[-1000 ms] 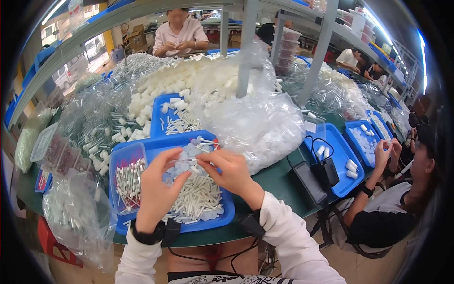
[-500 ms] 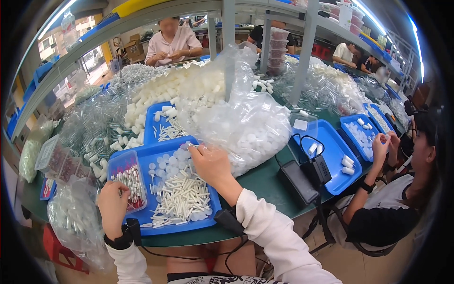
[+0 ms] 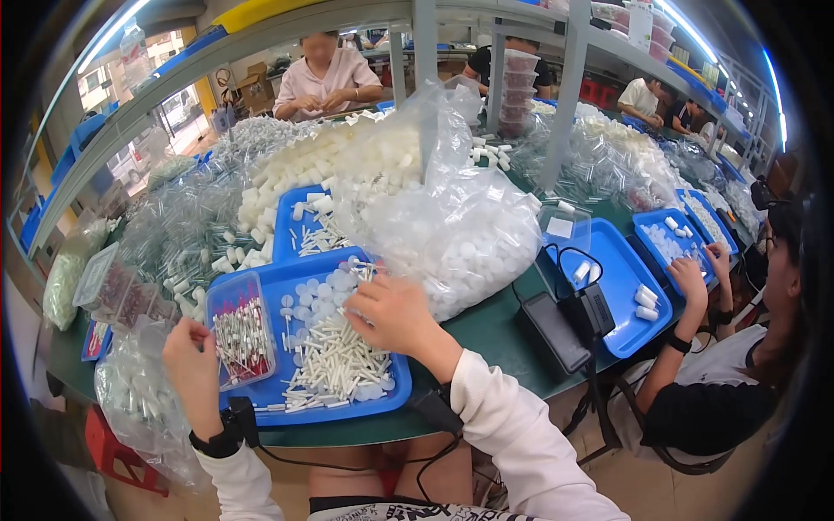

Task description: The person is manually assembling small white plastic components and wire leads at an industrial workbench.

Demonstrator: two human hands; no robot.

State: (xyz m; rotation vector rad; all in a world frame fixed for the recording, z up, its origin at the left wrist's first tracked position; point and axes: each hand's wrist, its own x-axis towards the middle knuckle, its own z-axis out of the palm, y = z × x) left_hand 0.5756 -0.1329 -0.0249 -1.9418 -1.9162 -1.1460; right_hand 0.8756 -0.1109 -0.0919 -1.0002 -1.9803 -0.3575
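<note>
My left hand is beside the left wall of a clear plastic box, fingers curled together; whatever they pinch is hidden. The box holds many thin sticks with white and red parts and lies in a blue tray. Over the right part of this tray hovers my right hand, its fingers apart and bent down at the edge of a heap of short white sticks. Translucent round discs lie just left of its fingertips. Whether the fingertips touch any piece cannot be made out.
Behind the tray sits a large clear bag of discs. A smaller blue tray adjoins it. To the right are black power adapters with cables and another blue tray. A co-worker sits at right; metal shelf posts rise behind.
My right hand has moved from the discs at the tray's back edge down toward the stick heap, fingers spreading. My left hand has drawn slightly left, away from the box's contents.
</note>
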